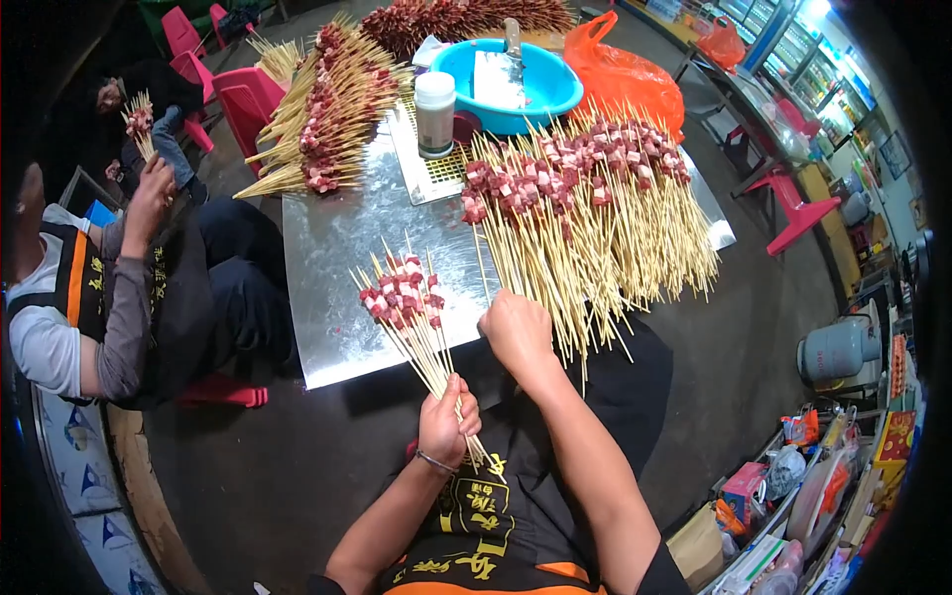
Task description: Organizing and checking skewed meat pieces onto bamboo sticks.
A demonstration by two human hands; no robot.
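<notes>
My left hand (pixel 449 422) is closed round the lower ends of a fan of bamboo skewers with red and white meat cubes (pixel 405 294). Beside it, my right hand (pixel 518 327) is at the table's front edge, its fingers curled at the near side of a big pile of meat skewers (pixel 587 216); a single skewer rises just above it, and whether the fingers grip it is hard to tell. The pile's bare sticks overhang the metal-topped table (pixel 335 297). Another stack of meat skewers (pixel 327 111) lies at the table's far left.
A blue basin (pixel 550 108) with a cleaver (pixel 500 78) across it, a white-lidded container (pixel 435 111) and an orange plastic bag (pixel 632 74) stand at the back. A co-worker (pixel 74 297) sits at left; another person (pixel 149 97) holds skewers farther off. A gas cylinder (pixel 837 351) stands at right.
</notes>
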